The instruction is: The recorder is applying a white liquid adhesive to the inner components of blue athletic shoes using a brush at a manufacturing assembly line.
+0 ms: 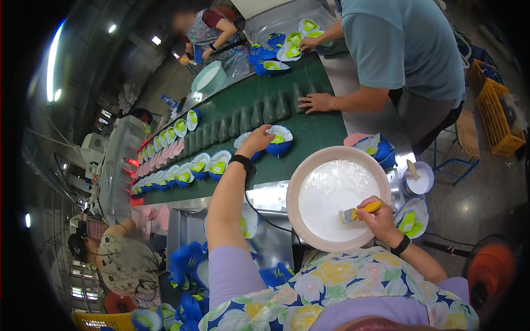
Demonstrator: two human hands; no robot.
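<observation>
your right hand point(380, 222) gripping a yellow-handled paintbrush point(349, 214), left hand point(256, 140), grip unclear, at shoe uppers point(279, 142) toward the near edge of the conveyor point(316, 131)

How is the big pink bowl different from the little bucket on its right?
The pink bowl looks much wider than the bucket. The person's right hand holds a yellow-handled brush over the bowl; a tan handle sticks out of the bucket. Both contain something white.

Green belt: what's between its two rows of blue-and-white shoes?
Head view: pink sole-shaped pieces toward the left, then dark sole-shaped pieces toward the right.
</observation>
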